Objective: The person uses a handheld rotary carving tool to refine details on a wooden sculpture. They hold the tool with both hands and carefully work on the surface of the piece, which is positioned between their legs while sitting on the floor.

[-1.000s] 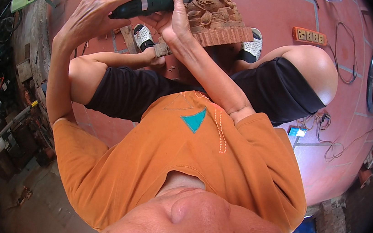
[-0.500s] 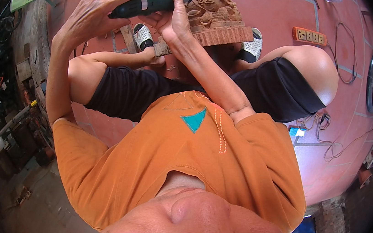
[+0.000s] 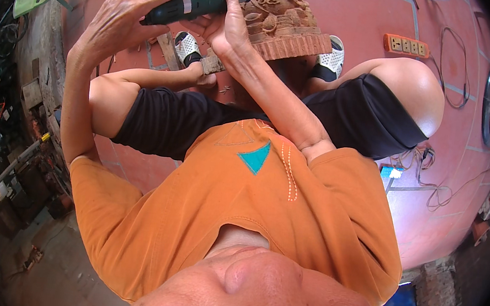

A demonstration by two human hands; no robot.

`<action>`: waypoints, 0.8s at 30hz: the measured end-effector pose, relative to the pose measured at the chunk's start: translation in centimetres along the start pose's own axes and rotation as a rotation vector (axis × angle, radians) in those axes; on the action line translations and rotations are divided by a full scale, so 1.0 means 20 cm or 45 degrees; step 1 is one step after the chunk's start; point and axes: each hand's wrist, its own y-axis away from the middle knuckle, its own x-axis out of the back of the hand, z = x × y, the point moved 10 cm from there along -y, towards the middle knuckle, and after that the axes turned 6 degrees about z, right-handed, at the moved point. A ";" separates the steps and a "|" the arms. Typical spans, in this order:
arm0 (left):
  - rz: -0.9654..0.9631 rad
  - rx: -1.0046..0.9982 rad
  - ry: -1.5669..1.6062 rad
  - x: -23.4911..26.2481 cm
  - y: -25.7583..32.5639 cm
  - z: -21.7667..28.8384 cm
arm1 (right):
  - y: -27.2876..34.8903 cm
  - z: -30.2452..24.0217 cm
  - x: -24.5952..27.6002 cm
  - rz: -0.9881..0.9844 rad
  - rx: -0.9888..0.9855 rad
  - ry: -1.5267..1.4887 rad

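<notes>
light: bright, even daylight | shadows: soft | focus: sharp centre | edges: heavy fisheye bending, black rim

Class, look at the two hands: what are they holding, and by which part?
Both hold one green rotary tool: the left hand at its rear end, the right hand near its front, against the wood carving.

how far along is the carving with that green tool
Well along, it seems: the wooden carving already shows raised scrolls and a ribbed lower band. In hand: the green rotary tool is gripped by the right hand near its tip and steadied at the rear by the left hand, tip against the wood. How much detailing remains can't be told; much of the carving is hidden.
</notes>
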 end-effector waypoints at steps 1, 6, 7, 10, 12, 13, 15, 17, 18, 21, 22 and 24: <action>0.002 -0.003 -0.001 0.00 0.00 0.00 | 0.00 0.00 0.00 0.007 0.000 -0.001; 0.011 -0.004 0.004 0.00 0.00 0.01 | -0.01 0.00 0.01 0.041 0.029 0.063; 0.013 -0.004 0.002 0.01 0.00 0.01 | -0.01 0.01 0.00 0.036 0.018 0.062; 0.024 -0.009 0.018 0.00 -0.01 0.02 | 0.00 -0.01 0.01 0.051 0.034 0.081; 0.031 -0.015 0.022 -0.01 -0.01 0.02 | 0.00 -0.01 0.02 0.050 0.029 0.063; 0.034 -0.018 0.018 0.00 -0.01 0.02 | 0.00 -0.01 0.02 0.039 0.011 0.035; 0.034 -0.018 0.021 0.00 0.00 0.02 | 0.00 0.00 0.02 0.028 -0.010 0.005; 0.028 -0.011 0.034 0.01 0.00 0.02 | 0.00 0.01 0.02 0.028 -0.017 0.002; 0.021 -0.009 0.026 0.00 0.00 0.02 | 0.00 0.01 0.02 0.027 -0.018 0.003; 0.003 -0.001 0.013 -0.01 0.00 0.01 | 0.00 0.00 0.02 0.035 -0.015 0.006; -0.003 0.004 0.014 -0.01 -0.01 0.01 | 0.00 0.00 0.03 0.043 -0.013 0.006; -0.010 0.006 0.009 -0.01 -0.01 0.02 | 0.00 0.00 0.03 0.046 -0.014 0.003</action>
